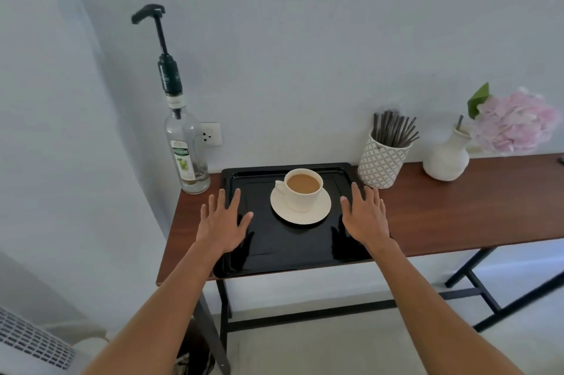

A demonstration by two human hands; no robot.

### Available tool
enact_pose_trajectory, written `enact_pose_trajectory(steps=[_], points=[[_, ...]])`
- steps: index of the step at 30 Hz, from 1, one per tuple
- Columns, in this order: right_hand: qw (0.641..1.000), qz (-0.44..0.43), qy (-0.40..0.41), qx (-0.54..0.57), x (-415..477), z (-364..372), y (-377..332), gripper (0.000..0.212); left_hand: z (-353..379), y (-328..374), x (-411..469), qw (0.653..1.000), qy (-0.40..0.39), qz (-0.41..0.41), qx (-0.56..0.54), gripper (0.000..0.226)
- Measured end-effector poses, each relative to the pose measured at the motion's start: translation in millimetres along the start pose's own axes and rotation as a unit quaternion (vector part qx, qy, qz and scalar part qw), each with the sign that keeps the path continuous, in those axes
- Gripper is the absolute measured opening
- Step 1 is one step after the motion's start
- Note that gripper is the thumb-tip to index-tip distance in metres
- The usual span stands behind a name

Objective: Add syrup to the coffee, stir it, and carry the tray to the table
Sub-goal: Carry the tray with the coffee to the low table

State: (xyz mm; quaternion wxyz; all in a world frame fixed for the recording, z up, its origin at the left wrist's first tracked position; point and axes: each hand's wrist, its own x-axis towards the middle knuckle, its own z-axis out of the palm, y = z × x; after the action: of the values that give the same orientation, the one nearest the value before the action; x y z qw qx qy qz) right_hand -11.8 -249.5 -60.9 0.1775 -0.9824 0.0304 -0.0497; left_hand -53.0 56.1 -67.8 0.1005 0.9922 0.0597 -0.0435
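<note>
- Currently both hands are held flat, fingers spread, nothing gripped: left hand point(222, 223), right hand point(364, 216) over the black tray point(274, 255).
- Coffee cup point(303, 188) sits on saucer point(300, 216), mid-tray, between them.
- Syrup pump bottle point(185, 145) stands upright, far-left, nearer left hand.

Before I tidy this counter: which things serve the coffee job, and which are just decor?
For the job: syrup bottle, coffee cup, saucer, black tray, stirrers in patterned cup.
Just sitting there: white vase, pink flower, wall socket.
</note>
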Motion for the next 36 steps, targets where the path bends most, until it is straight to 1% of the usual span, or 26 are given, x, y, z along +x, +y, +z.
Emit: enact_pose_trajectory(steps=[6,9,12,17,21,27,36], points=[[0.998,0.018,-0.031,-0.051,28.2,13.8,25.5,0.061,13.4,8.0,16.3,0.999,0.021,-0.047,0.017,0.072],[0.996,0.007,-0.015,-0.085,33.5,18.4,33.9,0.059,14.8,11.9,14.9,0.995,0.063,-0.072,0.024,0.068],[0.996,-0.008,0.006,-0.094,39.7,20.3,40.5,0.056,13.7,12.1,16.3,0.991,0.095,-0.093,0.025,0.063],[0.998,-0.017,-0.014,-0.059,39.5,16.6,44.6,0.057,17.6,21.0,5.6,0.985,0.111,-0.13,-0.001,0.057],[0.998,-0.009,-0.005,-0.065,39.0,14.7,45.4,0.055,18.5,23.3,6.9,0.982,0.118,-0.148,0.003,0.055],[0.996,-0.021,-0.005,-0.085,40.1,12.9,50.5,0.057,19.3,18.5,9.5,0.977,0.127,-0.171,0.02,0.054],[0.999,-0.034,0.0,-0.028,45.7,14.5,56.5,0.056,24.5,18.2,2.5,0.968,0.159,-0.195,-0.009,0.053]])
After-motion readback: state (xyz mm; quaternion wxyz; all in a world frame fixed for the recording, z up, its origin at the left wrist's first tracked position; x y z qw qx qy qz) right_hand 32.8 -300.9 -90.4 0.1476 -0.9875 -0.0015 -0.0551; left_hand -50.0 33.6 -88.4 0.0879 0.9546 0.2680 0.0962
